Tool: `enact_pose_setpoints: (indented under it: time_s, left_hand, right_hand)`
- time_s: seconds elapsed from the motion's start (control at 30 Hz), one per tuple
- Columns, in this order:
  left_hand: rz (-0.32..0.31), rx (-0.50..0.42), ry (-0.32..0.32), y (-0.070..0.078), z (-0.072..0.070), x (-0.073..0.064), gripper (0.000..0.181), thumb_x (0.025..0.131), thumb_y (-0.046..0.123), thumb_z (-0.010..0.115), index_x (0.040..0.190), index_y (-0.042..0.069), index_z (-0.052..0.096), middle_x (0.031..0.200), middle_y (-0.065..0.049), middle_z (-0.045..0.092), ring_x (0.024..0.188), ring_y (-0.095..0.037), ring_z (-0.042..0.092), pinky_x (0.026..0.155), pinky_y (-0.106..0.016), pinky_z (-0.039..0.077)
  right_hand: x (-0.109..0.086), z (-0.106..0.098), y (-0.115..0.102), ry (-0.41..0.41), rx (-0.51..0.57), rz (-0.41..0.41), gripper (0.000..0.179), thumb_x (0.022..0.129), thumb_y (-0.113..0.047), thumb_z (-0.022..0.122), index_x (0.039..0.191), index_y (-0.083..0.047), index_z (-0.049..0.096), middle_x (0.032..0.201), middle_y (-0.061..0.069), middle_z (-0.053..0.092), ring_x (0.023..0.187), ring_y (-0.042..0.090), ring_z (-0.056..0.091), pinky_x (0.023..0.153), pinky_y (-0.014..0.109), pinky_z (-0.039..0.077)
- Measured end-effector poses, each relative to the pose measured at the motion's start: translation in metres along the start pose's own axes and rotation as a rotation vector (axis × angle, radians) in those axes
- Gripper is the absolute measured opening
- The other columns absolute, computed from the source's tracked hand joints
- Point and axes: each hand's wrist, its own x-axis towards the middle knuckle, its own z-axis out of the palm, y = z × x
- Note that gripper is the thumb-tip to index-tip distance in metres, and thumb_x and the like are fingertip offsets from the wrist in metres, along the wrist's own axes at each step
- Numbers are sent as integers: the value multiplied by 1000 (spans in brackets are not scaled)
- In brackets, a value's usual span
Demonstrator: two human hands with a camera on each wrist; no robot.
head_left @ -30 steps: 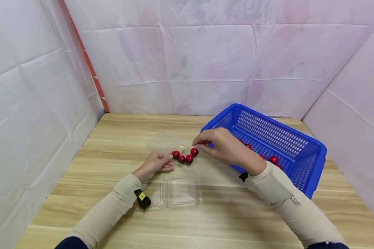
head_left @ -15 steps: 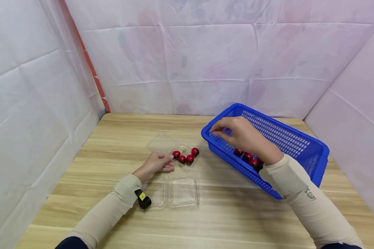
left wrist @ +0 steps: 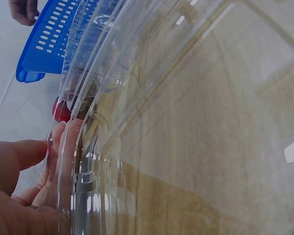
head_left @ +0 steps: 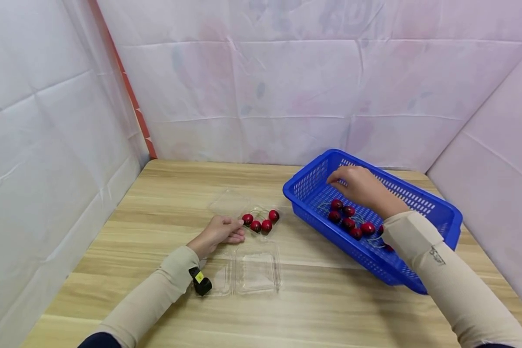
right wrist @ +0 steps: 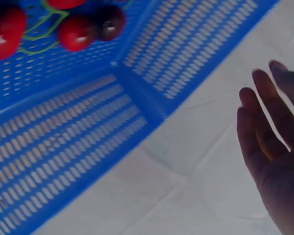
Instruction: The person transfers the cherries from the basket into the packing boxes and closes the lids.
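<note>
My left hand (head_left: pixel 222 232) pinches the near left edge of a small transparent clamshell box (head_left: pixel 230 202), its lid folded back. Several dark red cherries (head_left: pixel 267 226) with stems lie in that box. In the left wrist view, transparent plastic (left wrist: pixel 186 122) fills the foreground and partly covers the fingers. My right hand (head_left: pixel 361 188) is over the blue basket (head_left: pixel 330 237), holding nothing, its fingers loosely bent. The right wrist view shows these fingers (right wrist: pixel 267 98) apart from the cherries (right wrist: pixel 77 33). Several more cherries (head_left: pixel 348 223) lie in the basket, a few partly hidden by my right forearm.
A second transparent clamshell (head_left: pixel 257 270) lies unfolded on the wooden table (head_left: pixel 304 314), close to my left wrist and partly behind its black strap (head_left: pixel 200 281). White sheeting (head_left: pixel 287 87) hangs behind the table and on both sides.
My right hand has moved right, from beside the cherries in the box to over the basket, uncovering the cherries there. The left hand stays at the box.
</note>
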Motion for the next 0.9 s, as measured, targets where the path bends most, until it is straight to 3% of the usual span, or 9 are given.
enact_pose_setpoints:
  time_s: [0.17, 0.43, 0.57, 0.7, 0.9]
  left_hand:
    - [10, -1, -7, 0, -1, 1, 24, 96, 11, 58, 100, -12, 61, 76, -11, 67, 64, -14, 68, 68, -26, 60]
    - [13, 3, -9, 2, -3, 0, 26, 95, 11, 59, 103, -13, 61, 76, -10, 67, 63, -13, 68, 67, -24, 60]
    - [11, 9, -6, 2, -2, 1, 25, 95, 11, 59, 102, -13, 61, 76, -10, 67, 64, -13, 68, 68, -25, 60]
    - [14, 16, -3, 2, -2, 1, 24, 96, 11, 59, 101, -12, 62, 77, -10, 68, 65, -14, 69, 69, -26, 60]
    - [14, 19, 1, 2, -2, 2, 24, 96, 12, 59, 101, -12, 62, 77, -10, 68, 65, -14, 69, 69, -26, 60]
  right_hand:
    - [-2, 11, 17, -57, 44, -11, 14, 84, 2, 69, 97, 0, 71, 97, 16, 71, 93, 35, 65, 83, 50, 55]
    - [-4, 33, 36, -234, 85, 54, 18, 85, -2, 68, 102, 2, 70, 102, 17, 69, 100, 38, 63, 89, 53, 52]
    - [-6, 44, 39, -313, 99, 46, 19, 87, -10, 69, 103, 1, 70, 102, 16, 69, 99, 37, 63, 89, 53, 52]
    - [-8, 51, 39, -388, 103, 67, 35, 85, -21, 74, 110, 1, 67, 112, 21, 63, 107, 41, 57, 94, 57, 47]
    - [-8, 58, 41, -430, 71, 117, 38, 83, -17, 75, 116, -1, 64, 120, 24, 57, 112, 42, 53, 97, 59, 44]
